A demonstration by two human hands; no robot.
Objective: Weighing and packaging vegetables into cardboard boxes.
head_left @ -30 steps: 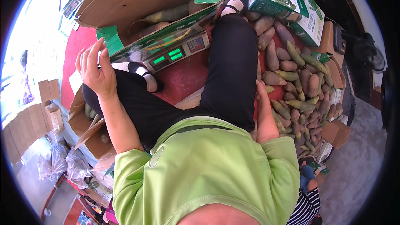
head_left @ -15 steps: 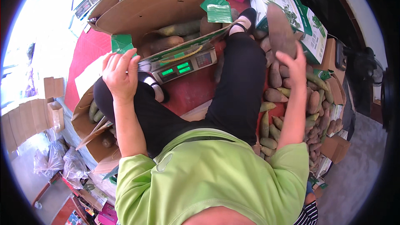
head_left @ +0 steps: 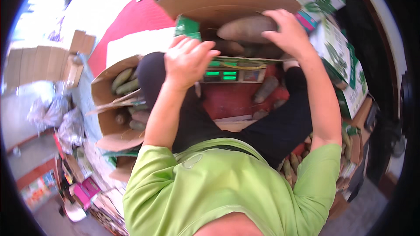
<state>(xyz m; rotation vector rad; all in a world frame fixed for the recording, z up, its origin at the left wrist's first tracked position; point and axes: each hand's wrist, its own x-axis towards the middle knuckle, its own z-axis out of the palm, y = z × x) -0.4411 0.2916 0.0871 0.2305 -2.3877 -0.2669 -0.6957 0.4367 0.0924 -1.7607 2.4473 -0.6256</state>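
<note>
Right hand [head_left: 288, 34] holds a radish [head_left: 243, 29] at the carton [head_left: 218, 2].

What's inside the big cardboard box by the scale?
A fat brown root, held by the right hand at the mouth of the box, and more roots below it. The bottom is covered, so anything under those roots can't be seen.

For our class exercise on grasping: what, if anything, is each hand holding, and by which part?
The right hand grips a large root vegetable by its right end. Whether the left hand holds anything cannot be told.
</note>
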